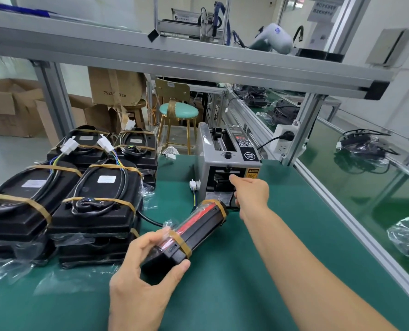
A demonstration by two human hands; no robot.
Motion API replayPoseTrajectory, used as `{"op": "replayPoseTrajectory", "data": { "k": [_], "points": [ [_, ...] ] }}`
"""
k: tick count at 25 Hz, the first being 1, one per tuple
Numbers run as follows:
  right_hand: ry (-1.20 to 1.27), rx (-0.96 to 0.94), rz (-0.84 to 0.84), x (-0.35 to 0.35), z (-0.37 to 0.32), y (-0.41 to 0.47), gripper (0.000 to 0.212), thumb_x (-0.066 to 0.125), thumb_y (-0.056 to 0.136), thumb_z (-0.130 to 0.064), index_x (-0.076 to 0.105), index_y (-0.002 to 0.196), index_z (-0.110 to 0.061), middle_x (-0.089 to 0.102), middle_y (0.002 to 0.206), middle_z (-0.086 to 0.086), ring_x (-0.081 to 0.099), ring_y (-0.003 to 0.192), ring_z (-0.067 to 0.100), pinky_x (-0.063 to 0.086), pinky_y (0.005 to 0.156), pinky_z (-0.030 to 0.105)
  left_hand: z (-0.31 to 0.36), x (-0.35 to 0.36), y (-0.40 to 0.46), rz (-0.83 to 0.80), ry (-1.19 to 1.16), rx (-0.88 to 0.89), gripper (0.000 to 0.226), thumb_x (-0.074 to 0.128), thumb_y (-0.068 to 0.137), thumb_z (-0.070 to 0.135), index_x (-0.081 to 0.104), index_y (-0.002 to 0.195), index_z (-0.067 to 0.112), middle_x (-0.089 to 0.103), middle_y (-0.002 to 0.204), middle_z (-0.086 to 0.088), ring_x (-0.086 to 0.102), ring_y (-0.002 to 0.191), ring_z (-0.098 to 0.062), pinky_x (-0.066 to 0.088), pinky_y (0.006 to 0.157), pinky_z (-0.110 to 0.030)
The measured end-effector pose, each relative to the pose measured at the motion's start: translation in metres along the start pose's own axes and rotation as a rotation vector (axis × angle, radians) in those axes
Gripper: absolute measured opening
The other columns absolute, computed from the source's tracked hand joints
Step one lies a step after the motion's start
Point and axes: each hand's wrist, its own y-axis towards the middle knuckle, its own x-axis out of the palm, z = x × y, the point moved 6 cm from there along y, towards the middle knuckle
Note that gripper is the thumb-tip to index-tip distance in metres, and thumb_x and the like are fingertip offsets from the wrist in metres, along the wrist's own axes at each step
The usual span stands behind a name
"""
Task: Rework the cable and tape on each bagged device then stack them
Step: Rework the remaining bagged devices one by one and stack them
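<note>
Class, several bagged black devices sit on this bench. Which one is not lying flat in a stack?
The device gripped by the left hand stands on edge, its red side up; the stacked devices lie flat, cables on top.

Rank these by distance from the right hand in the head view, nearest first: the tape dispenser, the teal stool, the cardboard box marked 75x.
From the right hand:
1. Tape dispenser, right at its fingers, which reach toward the front slot.
2. Teal stool, on the floor behind the dispenser, past the bench edge.
3. Cardboard box, farther back and to the left.
</note>
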Motion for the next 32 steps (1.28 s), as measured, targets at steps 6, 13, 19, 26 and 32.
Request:
{"op": "replayPoseTrajectory", "data": {
  "k": [6,13,19,26,32],
  "points": [
    [0.134,0.156,0.087,0.010,0.005,0.012,0.030,0.075,0.076,-0.010,0.048,0.063,-0.012,0.050,0.070,0.007,0.035,0.049,0.018,0.031,0.045,0.025,0.004,0.001,0.000,-0.021,-0.035,0.000,0.056,0.086,0.050,0.024,0.060,0.096,0.040,0.068,0.105,0.027,0.063,0.098,0.006,0.038,0.088,-0.001],
    [0.197,0.112,-0.109,0.008,-0.012,-0.028,0.009,0.069,0.084,-0.015,0.061,0.085,-0.011,0.051,0.068,-0.001,0.042,0.056,0.015,0.035,0.042,0.017,0.003,-0.002,0.001,-0.015,-0.023,-0.001,0.060,0.092,0.054,0.013,0.060,0.097,0.041,0.069,0.106,0.025,0.064,0.100,0.002,0.041,0.089,-0.006],
    [-0.055,-0.313,-0.773,-0.001,-0.009,-0.146,0.010,0.074,0.076,-0.032,0.074,0.068,-0.025,0.040,0.135,-0.036,0.032,0.127,-0.018,0.026,0.103,0.018,0.004,0.002,-0.002,0.073,-0.013,-0.098,0.058,0.089,0.053,0.014,0.061,0.093,0.043,0.069,0.097,0.028,0.064,0.091,0.009,0.040,0.076,0.001],
    [-0.181,-0.346,-0.723,-0.002,0.005,-0.150,0.011,0.072,0.081,-0.023,0.075,0.071,-0.025,0.033,0.142,-0.033,0.014,0.139,-0.010,0.011,0.119,0.041,0.008,0.003,-0.004,0.066,-0.068,-0.132,0.052,0.088,0.057,0.017,0.062,0.096,0.039,0.071,0.097,0.022,0.066,0.093,0.003,0.045,0.077,-0.007],
    [-0.287,-0.373,-0.704,0.002,-0.001,-0.152,0.018,0.073,0.080,-0.028,0.071,0.064,-0.036,0.035,0.139,-0.034,0.014,0.139,-0.009,0.011,0.117,0.045,0.010,0.003,-0.003,0.075,-0.084,-0.128,0.050,0.088,0.057,0.021,0.062,0.098,0.034,0.071,0.099,0.020,0.066,0.093,0.000,0.046,0.076,-0.007]
  ]
}}
